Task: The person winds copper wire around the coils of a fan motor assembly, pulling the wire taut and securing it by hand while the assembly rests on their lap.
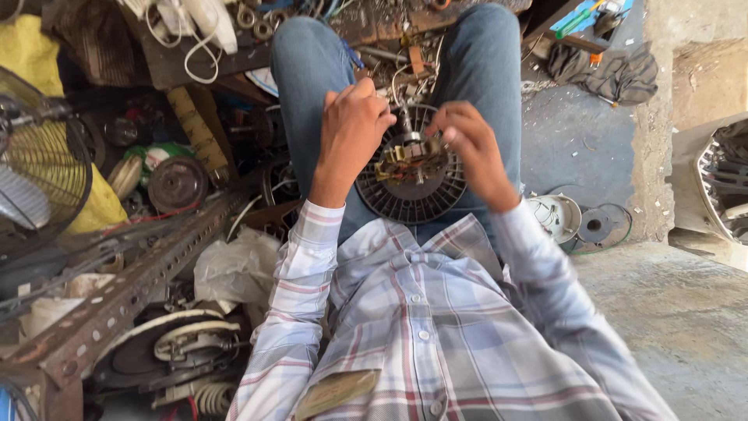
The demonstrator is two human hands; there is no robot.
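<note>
A wire fan guard (35, 168) and a perforated steel angle bar (132, 269) are noted at far left. The left hand (351, 129) is seen curled, fingers (379, 117) pinched at the motor assembly's left edge. The round black ribbed motor assembly (411, 175), copper-wound, shaft pointing away, is held over the lap, between both hands, equally near. The right hand (471, 148) is closed on its right edge.

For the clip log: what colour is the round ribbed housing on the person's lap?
Black, a round ribbed housing with brass-coloured parts at its centre; the head view shows it.
</note>
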